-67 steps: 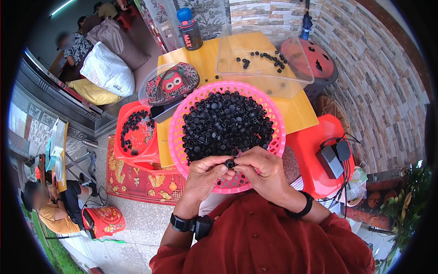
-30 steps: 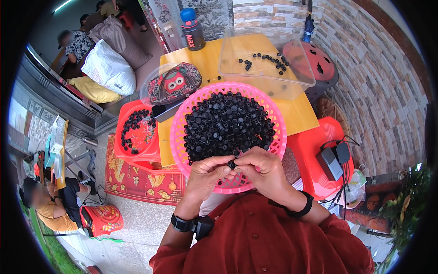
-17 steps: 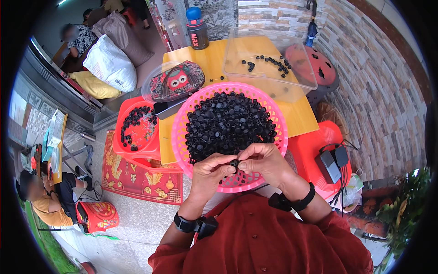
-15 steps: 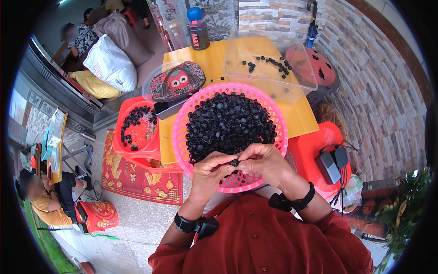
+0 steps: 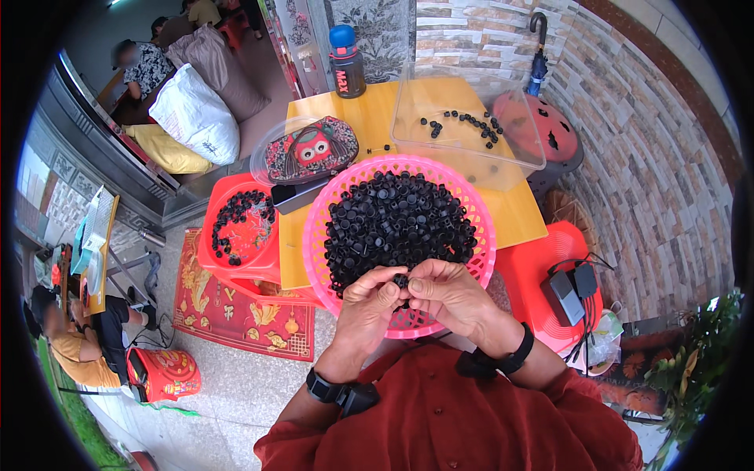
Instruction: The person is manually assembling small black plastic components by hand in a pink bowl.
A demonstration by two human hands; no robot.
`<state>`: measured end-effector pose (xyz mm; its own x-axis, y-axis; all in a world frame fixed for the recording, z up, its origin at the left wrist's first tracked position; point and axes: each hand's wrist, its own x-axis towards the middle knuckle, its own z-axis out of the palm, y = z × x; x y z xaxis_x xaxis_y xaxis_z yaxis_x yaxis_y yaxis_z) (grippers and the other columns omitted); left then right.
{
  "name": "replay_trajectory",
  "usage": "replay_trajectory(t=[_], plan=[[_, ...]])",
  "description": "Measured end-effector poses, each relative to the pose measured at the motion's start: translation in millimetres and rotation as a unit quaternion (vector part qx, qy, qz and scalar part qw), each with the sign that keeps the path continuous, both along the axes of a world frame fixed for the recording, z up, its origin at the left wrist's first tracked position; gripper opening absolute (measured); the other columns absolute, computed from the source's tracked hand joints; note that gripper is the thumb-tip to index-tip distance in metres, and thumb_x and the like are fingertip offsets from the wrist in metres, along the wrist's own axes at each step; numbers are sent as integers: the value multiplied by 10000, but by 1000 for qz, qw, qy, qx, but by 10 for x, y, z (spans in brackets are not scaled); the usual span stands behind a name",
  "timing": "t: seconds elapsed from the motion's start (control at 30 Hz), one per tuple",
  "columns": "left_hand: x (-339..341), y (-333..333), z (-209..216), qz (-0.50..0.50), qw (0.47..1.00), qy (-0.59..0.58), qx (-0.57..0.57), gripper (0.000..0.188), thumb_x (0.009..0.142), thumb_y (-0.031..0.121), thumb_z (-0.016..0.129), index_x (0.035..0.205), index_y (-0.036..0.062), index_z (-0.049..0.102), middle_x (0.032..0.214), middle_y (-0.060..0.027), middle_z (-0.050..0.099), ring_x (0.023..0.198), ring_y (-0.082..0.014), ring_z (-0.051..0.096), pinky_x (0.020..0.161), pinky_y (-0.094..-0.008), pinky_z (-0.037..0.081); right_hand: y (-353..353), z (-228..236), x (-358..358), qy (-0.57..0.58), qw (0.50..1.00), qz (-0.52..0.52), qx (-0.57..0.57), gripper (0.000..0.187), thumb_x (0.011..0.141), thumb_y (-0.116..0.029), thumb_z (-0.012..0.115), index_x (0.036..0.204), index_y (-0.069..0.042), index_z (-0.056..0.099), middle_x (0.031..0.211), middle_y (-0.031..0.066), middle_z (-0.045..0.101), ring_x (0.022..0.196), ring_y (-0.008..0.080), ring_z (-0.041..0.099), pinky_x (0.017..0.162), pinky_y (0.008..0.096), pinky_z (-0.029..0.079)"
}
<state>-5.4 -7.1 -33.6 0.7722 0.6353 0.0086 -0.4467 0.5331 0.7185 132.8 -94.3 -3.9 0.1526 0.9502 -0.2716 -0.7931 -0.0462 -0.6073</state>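
Observation:
A small round black plastic cap is pinched between the fingertips of both my hands, above the near part of a pink perforated basket. My left hand grips it from the left, thumb and forefinger closed. From the right, my right hand closes on the same piece. My fingers cover much of it, so its finer shape is hidden. The basket holds a heap of similar black caps. More black caps lie in a clear plastic tray beyond the basket to the right.
The basket sits at the near edge of a yellow table. At left, a red stool bears more black pieces. A patterned pouch and a dark bottle stand behind. On a red stool at right lie dark devices with cables.
My view has shifted slightly, so the table and basket sit a little lower in the picture. Both hands stay together on the small black cap, with the fingers slightly repositioned.

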Motion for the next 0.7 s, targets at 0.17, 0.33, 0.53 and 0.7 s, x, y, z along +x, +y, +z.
replay_trajectory(t=[0.17, 0.33, 0.53, 0.7], plan=[[-12, 11, -37, -22, 999, -4, -27, 237, 890, 123, 595, 1114, 47, 611, 977, -65, 643, 893, -161, 611, 816, -329, 509, -1, 69, 15, -42, 999, -3, -24, 93, 829, -54, 670, 904, -11, 637, 829, 86, 660, 752, 147, 641, 654, 240, 529], [0, -2, -13, -24, 999, 2, -49, 227, 864, 73, 623, 1090, 52, 639, 969, -50, 645, 856, -143, 613, 779, -294, 514, 9, 146, 9, -233, 972, -14, -1, 93, 811, -32, 683, 887, -17, 632, 828, 75, 658, 739, 158, 654, 643, 245, 532], [7, 0, -58, -13, 998, -2, -61, 230, 855, 64, 634, 1084, 39, 640, 982, -59, 653, 862, -141, 615, 769, -279, 516, 10, 124, 3, -294, 954, -41, 39, 103, 795, 13, 685, 886, -2, 638, 797, 65, 645, 705, 114, 610, 650, 233, 513], [5, 27, -83, 3, 1000, 1, -27, 233, 860, 93, 629, 1087, 39, 624, 972, -85, 657, 846, -169, 628, 774, -318, 525, 18, 106, 12, -247, 966, -71, 29, 108, 789, 41, 677, 888, 0, 659, 840, 52, 632, 717, 103, 594, 649, 235, 503]])
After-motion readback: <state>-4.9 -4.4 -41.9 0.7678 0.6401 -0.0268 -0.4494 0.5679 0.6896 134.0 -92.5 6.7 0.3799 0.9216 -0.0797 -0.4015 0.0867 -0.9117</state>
